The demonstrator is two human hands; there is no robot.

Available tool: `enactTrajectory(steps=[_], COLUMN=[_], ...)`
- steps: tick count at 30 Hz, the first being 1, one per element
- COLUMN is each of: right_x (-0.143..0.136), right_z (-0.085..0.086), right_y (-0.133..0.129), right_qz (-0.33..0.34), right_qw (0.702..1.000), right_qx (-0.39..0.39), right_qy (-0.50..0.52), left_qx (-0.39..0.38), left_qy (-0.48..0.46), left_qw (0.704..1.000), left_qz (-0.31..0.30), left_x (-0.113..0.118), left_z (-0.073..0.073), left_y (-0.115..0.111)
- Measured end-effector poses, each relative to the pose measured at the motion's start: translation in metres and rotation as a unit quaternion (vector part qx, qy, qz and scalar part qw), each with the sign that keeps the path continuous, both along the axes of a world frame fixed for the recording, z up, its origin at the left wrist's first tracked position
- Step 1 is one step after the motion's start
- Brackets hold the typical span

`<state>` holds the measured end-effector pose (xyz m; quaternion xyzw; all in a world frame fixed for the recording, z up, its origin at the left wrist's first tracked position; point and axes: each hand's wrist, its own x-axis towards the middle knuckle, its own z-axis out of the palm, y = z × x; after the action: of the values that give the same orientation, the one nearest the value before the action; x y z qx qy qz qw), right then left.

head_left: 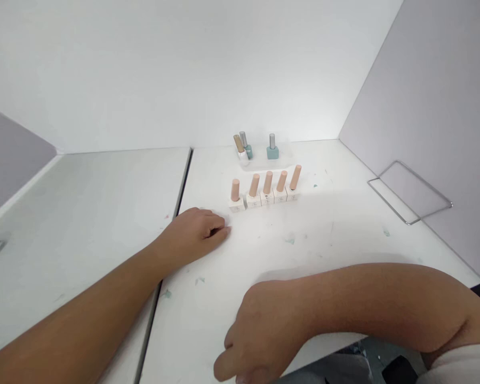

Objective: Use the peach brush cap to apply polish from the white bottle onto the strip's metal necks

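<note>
My left hand (198, 232) rests on the white table, its fingers curled in and nothing visible in it. Just beyond its fingertips stands a white square bottle with a pink cap (235, 196). To the right of that bottle, after a small gap, several matching bottles (268, 192) stand side by side in a row; the rightmost cap leans to the right. My right hand (260, 333) is near the table's front edge, back up, with bent fingers. Its fingers are partly hidden, and no held object shows.
Behind the row, a clear tray (260, 164) holds a teal bottle (272, 149), another teal bottle (248, 151) and a white bottle with a gold cap (242, 157). A wire frame (410, 192) is at the right wall. A dark seam divides the table.
</note>
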<state>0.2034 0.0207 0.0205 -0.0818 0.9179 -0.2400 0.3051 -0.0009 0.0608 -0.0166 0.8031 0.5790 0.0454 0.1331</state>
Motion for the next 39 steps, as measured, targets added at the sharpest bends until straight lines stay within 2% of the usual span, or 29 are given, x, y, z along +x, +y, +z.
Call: enactTrajectory(steps=[8, 15, 23, 31, 39], right_x=[-0.0008, -0.0007, -0.0008, -0.0017, -0.0016], right_z=[0.0029, -0.0024, 0.0036, -0.0021, 0.0033], right_y=[0.0002, -0.0001, 0.0002, -0.0010, 0.0005], right_qz=[0.001, -0.002, 0.002, 0.002, 0.005], right_qw=[1.000, 1.000, 1.000, 1.000, 1.000], right_qx=[0.003, -0.010, 0.000, -0.007, -0.002], right_qy=[-0.008, -0.007, -0.014, -0.009, -0.011], left_qx=[-0.007, -0.008, -0.002, -0.006, -0.005], left_qy=[0.013, 0.018, 0.014, 0.020, 0.014], left_qw=[1.000, 1.000, 1.000, 1.000, 1.000], left_qz=[0.007, 0.007, -0.004, -0.001, 0.000], left_x=[0.0023, 0.0005, -0.0007, 0.0019, 0.0007], left_z=[0.0032, 0.0015, -0.0002, 0.0021, 0.0024], left_y=[-0.0005, -0.0009, 0.0008, -0.0006, -0.0005])
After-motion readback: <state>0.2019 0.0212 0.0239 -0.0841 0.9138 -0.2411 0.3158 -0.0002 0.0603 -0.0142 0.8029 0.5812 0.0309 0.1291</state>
